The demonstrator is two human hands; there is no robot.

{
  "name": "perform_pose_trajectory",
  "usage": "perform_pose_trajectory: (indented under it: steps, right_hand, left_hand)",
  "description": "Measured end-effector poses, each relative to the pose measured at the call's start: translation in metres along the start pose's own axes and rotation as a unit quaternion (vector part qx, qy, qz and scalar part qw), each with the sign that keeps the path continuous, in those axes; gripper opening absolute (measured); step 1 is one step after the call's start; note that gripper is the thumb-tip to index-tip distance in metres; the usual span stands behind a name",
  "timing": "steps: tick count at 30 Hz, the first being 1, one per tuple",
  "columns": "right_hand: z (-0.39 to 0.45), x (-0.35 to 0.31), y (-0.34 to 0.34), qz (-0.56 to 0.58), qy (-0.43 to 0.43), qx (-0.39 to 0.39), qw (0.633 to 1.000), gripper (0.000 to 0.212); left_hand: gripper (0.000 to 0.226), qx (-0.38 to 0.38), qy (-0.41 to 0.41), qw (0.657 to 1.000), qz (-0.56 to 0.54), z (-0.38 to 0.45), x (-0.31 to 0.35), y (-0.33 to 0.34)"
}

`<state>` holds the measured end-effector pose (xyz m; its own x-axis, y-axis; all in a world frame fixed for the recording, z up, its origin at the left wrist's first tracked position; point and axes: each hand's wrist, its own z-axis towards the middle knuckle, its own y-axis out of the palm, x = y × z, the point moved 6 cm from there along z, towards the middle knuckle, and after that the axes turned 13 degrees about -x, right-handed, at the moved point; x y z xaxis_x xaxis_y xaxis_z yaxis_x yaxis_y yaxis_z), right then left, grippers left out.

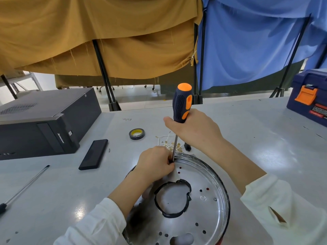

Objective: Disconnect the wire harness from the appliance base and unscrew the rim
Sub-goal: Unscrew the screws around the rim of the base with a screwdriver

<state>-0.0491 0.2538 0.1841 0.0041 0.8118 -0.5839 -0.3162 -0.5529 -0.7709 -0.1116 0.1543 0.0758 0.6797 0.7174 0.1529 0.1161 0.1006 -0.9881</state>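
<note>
The round metal appliance base (203, 206) lies on the grey table in front of me, with several holes and a black ring (172, 198) around its central opening. My right hand (192, 131) grips the lower handle of a black-and-orange screwdriver (182, 103) that stands almost upright. Its shaft runs down to the base's far rim. My left hand (155, 164) pinches the shaft near the tip, which it hides. The wire harness (168, 143), white wires with brass terminals, lies on the table just beyond the base.
A roll of black tape (136, 133), a flat black bar (93, 154) and a black computer case (40, 124) sit to the left. A second screwdriver (24, 188) lies at the left edge. A blue toolbox (309, 98) stands far right. Cloth-draped frames stand behind.
</note>
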Motion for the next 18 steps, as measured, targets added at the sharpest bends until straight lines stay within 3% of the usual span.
perform_pose_trajectory:
  steps: [6,12,16,18]
  right_hand:
    - [-0.002,-0.001,0.001,0.024,0.006,-0.008,1.0,0.036]
    - [-0.01,-0.01,-0.01,0.04,-0.017,0.047,0.998,0.038]
    - [-0.017,-0.008,-0.022,0.098,-0.024,0.113,0.988,0.04]
    - [-0.021,-0.007,-0.027,0.114,-0.031,0.144,0.983,0.043]
  left_hand:
    - [0.026,-0.005,-0.005,1.0,0.006,0.0,0.001,0.0]
    - [0.029,-0.011,-0.009,1.0,0.014,-0.001,0.001,-0.001]
    - [0.006,-0.017,-0.011,1.0,-0.005,-0.002,0.001,-0.002]
    - [0.008,-0.023,-0.009,1.0,-0.018,-0.003,0.001,-0.001]
